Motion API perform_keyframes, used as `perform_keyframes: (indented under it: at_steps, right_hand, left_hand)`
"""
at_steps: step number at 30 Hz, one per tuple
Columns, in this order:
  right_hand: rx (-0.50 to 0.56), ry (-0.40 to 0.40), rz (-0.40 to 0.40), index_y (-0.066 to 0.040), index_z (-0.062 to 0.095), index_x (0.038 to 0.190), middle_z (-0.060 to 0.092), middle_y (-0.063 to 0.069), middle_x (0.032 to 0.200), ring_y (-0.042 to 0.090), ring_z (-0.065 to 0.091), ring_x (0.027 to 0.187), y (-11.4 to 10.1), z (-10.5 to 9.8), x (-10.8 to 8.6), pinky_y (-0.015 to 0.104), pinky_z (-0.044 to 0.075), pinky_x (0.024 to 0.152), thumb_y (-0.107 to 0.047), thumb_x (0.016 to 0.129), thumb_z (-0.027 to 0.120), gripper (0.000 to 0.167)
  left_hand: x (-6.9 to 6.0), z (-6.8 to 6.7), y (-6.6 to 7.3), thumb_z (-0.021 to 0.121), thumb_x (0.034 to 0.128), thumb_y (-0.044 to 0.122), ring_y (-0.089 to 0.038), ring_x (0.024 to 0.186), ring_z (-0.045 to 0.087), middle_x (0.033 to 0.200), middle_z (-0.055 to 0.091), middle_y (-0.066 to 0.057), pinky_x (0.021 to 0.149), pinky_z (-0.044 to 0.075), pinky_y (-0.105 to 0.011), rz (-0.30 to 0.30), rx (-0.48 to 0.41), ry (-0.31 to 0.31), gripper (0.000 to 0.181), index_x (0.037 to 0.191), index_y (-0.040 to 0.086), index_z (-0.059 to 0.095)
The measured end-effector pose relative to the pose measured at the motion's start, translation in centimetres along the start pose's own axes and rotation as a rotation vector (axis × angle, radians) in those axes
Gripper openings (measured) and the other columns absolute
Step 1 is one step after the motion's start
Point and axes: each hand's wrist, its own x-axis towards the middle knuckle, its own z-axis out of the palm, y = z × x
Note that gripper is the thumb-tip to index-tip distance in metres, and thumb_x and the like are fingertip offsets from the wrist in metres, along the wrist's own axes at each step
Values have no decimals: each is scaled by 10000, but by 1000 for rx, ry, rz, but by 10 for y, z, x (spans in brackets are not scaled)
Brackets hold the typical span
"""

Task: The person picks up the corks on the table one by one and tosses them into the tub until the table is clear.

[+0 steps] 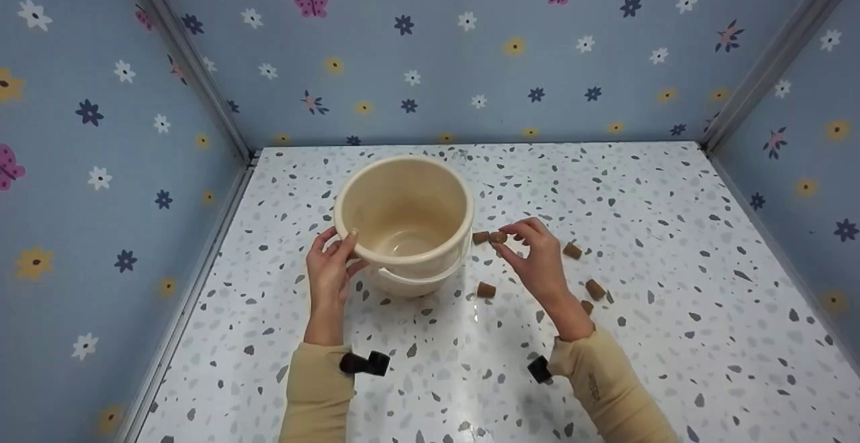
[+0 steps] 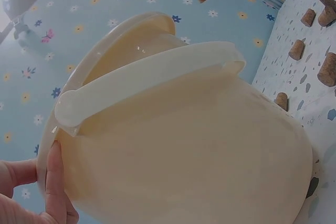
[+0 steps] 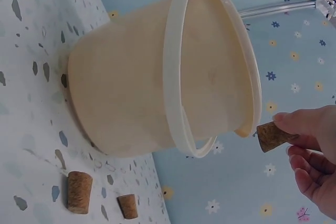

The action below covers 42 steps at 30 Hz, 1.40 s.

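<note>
A cream plastic bucket [image 1: 410, 275] stands upright on the speckled table, its pale handle [image 3: 173, 72] hanging down at the front. My left hand [image 1: 329, 268] grips the rim at the left, thumb over the lip and fingers against the outer wall, as the left wrist view also shows. To the right of the bucket, my right hand [image 1: 539, 265] pinches a brown cork [image 3: 273, 136] between thumb and fingertips. In the right wrist view this cork is beside the rim, off the table. Another cork [image 1: 480, 236] lies close to the bucket's right side.
More corks lie about the right hand: one cork [image 1: 486, 289] nearer the front, another cork [image 1: 572, 250] to the right, and a pair by the wrist, including a tilted cork [image 1: 595, 289]. Flower-patterned blue panels [image 1: 463, 60] border the table [image 1: 672, 362] at the back and sides.
</note>
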Motion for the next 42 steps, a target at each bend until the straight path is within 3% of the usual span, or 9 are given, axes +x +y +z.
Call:
perform_keyframes:
  at_steps: [4, 10, 12, 14, 18, 21, 27, 36, 42]
  right_hand:
    - [16, 20, -50, -47, 654, 864, 563, 43, 830, 132, 530, 750, -9, 3, 6, 284, 483, 631, -95, 719, 734, 173]
    - [47, 45, -133, -39, 647, 891, 547, 35, 846, 162, 533, 758, -20, 9, 14, 270, 472, 637, -99, 711, 741, 212]
    - [63, 48, -150, -42, 647, 898, 542, 36, 849, 171, 535, 759, -24, 12, 17, 275, 470, 638, -105, 718, 736, 210]
    - [79, 47, -161, -48, 648, 900, 543, 37, 854, 183, 541, 766, -27, 15, 20, 280, 469, 644, -112, 724, 732, 205]
    - [88, 29, -175, -44, 649, 896, 541, 42, 860, 184, 546, 777, -32, 22, 26, 259, 471, 634, -117, 730, 726, 197]
    - [86, -3, -183, -35, 642, 903, 533, 51, 872, 170, 545, 798, -33, 28, 29, 208, 496, 615, -109, 743, 715, 191]
    - [86, -27, -223, -30, 634, 901, 536, 59, 885, 159, 534, 832, -33, 40, 34, 248, 491, 658, -80, 739, 716, 189]
    - [90, -40, -249, -30, 624, 872, 532, 55, 865, 182, 523, 815, -36, 57, 45, 284, 465, 680, -85, 735, 720, 177]
    - [86, -63, -205, -12, 614, 924, 538, 74, 875, 201, 531, 808, -37, 63, 49, 305, 480, 698, -104, 736, 722, 235]
  left_hand:
    - [-10, 4, 12, 765, 670, 330, -304, 763, 615, 1004, 584, -162, 605, 529, -442, -31, 8, -20, 597, 1178, 164, 499]
    - [-82, 44, 99, 699, 768, 140, -219, 670, 602, 936, 574, -159, 567, 540, -366, -86, 3, -11, 493, 1180, 31, 452]
    - [-93, 51, 112, 688, 778, 126, -199, 649, 594, 921, 568, -159, 557, 539, -340, -84, 9, -1, 480, 1174, 15, 442]
    - [-91, 50, 110, 696, 772, 141, -202, 655, 593, 924, 570, -158, 563, 539, -350, -92, 7, 2, 490, 1176, 21, 445]
    - [-59, 32, 75, 725, 743, 191, -260, 695, 608, 950, 584, -179, 569, 537, -395, -97, -12, -17, 484, 1146, 68, 486]
    - [-48, 26, 64, 725, 741, 203, -269, 719, 613, 974, 590, -165, 585, 536, -406, -118, -24, -17, 492, 1163, 102, 492]
    - [-67, 35, 81, 716, 749, 216, -238, 725, 615, 977, 591, -148, 586, 540, -373, -131, -1, -4, 496, 1174, 103, 488]
    - [-57, 31, 70, 727, 738, 228, -276, 724, 614, 943, 593, -152, 565, 538, -389, -101, 25, 5, 514, 1169, 95, 481]
    - [-72, 39, 88, 722, 745, 172, -236, 655, 600, 921, 576, -172, 538, 537, -359, -95, 13, 0, 495, 1158, 53, 476]
